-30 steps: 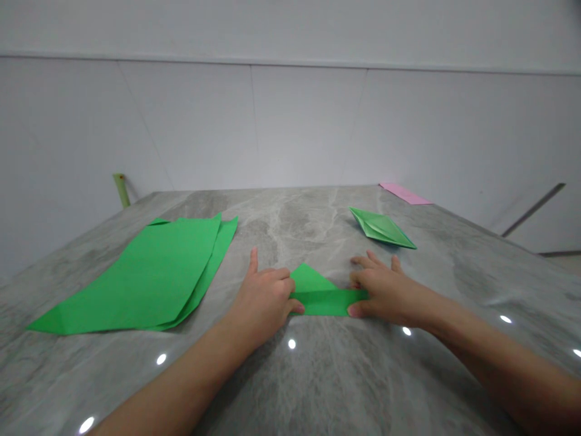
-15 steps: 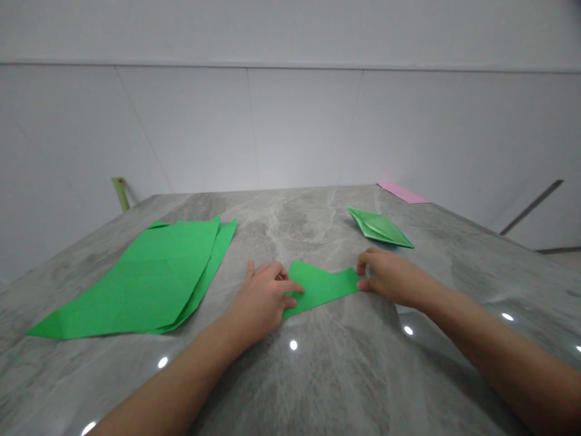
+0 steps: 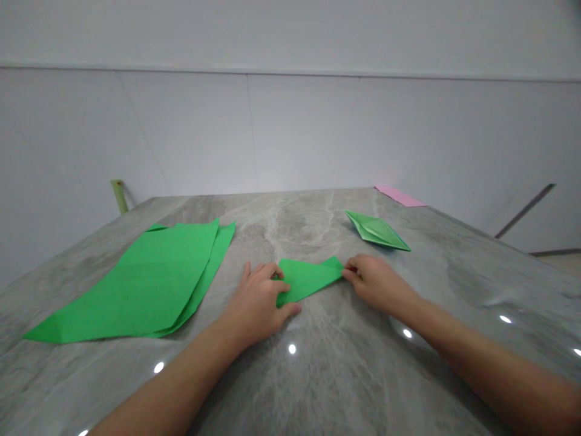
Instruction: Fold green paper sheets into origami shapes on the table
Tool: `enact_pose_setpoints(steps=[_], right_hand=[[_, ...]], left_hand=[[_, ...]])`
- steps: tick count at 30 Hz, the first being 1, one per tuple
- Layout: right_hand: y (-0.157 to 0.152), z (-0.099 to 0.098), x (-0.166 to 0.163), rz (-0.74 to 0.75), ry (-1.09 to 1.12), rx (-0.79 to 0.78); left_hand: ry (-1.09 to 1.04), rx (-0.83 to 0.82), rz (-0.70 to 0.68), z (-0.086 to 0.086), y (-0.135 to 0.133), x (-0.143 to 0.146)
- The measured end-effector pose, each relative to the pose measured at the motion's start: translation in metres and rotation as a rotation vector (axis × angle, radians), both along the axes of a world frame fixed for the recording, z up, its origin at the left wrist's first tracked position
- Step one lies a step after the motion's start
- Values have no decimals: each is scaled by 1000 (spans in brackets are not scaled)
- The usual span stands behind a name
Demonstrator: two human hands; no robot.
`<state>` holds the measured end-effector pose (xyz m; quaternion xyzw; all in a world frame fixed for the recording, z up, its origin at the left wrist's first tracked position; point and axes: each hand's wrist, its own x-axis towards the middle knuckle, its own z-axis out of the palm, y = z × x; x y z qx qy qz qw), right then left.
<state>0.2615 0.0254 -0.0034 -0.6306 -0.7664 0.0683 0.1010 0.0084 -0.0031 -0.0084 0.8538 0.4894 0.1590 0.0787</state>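
Observation:
A folded piece of green paper [image 3: 302,277] lies on the table between my hands. Its right part is turned up into a small peak. My left hand [image 3: 261,303] holds down the left end, fingers bent over the paper and thumb stretched along its near side. My right hand [image 3: 374,280] pinches the right tip between thumb and forefinger. Its other fingers are curled and partly hidden. Behind the right hand rests a folded green paper shape [image 3: 377,231], pointed at both ends.
On the left lies a stack of large green paper sheets [image 3: 149,272]. A pink paper [image 3: 399,196] is at the far right edge of the grey marbled table [image 3: 290,387]. A white wall [image 3: 299,133] stands behind the table.
The paper's right end has been lifted and folded inward, so the piece looks shorter. My right hand has moved slightly left with the tip. My left thumb has moved off the paper.

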Motion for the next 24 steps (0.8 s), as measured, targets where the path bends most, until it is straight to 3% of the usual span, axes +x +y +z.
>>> enact_pose_setpoints(steps=[4, 9, 11, 16, 20, 24], right_hand=[[-12, 1, -18, 2, 194, 18], [-19, -4, -28, 147, 815, -103], [-21, -8, -33, 187, 958, -195], [-25, -13, -44, 147, 1060, -319], [-26, -15, -46, 139, 1241, -244], [-26, -19, -45, 252, 1157, -222]], left_hand=[[50, 47, 43, 2, 1, 0], [89, 85, 0, 5, 1, -1], [81, 90, -2, 6, 1, -1], [-37, 57, -23, 3, -1, 0], [-137, 61, -105, -1, -3, 4], [-188, 92, -147, -3, -2, 6]])
